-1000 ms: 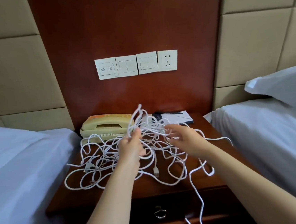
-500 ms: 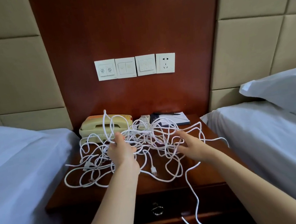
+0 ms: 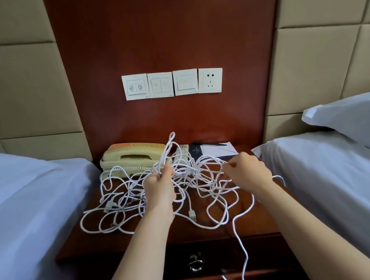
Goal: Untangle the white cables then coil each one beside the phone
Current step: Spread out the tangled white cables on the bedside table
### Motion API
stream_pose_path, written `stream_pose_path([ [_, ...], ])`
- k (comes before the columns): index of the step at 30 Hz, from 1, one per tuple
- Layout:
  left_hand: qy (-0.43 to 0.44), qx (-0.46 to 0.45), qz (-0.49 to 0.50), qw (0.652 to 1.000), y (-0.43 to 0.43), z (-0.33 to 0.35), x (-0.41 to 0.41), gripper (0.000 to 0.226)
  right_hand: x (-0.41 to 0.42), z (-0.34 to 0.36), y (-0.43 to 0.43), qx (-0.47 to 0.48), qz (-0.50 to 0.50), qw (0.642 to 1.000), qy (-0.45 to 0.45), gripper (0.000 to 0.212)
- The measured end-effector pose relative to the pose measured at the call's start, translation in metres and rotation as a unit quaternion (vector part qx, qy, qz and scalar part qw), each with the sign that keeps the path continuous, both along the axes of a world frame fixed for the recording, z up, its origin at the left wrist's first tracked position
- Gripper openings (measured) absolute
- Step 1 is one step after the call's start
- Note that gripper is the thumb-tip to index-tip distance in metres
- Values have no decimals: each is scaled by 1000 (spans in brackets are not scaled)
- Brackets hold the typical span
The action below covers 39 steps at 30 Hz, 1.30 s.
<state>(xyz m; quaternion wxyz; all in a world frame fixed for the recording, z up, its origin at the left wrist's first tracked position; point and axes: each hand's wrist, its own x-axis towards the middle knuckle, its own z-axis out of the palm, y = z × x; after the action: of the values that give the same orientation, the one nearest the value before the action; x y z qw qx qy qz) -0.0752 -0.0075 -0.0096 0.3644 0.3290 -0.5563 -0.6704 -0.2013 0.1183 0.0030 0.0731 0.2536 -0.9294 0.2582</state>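
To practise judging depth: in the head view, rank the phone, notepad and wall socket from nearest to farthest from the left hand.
1. Phone, just behind the left hand.
2. Notepad, back right of the nightstand.
3. Wall socket, up on the wall panel.

This looks like a twin hotel room. Two beds, one left point(image 3: 27, 200) and one right point(image 3: 330, 182), both made up in plain white linen, flank a dark wooden nightstand point(image 3: 144, 238). Behind them are padded wall panels point(image 3: 16, 88) and a wood panel point(image 3: 164, 29) carrying a row of switch plates point(image 3: 160, 84) and a socket point(image 3: 210, 80). A corded phone point(image 3: 133, 156) and a notepad point(image 3: 216, 149) with a pen point(image 3: 211, 144) sit on the tabletop.
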Motion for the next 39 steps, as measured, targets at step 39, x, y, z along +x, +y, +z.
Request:
stream_pose_path([
  [39, 236, 162, -56, 957, -11, 45, 9, 37, -5, -4, -51, -45, 50, 970, 232, 28],
])
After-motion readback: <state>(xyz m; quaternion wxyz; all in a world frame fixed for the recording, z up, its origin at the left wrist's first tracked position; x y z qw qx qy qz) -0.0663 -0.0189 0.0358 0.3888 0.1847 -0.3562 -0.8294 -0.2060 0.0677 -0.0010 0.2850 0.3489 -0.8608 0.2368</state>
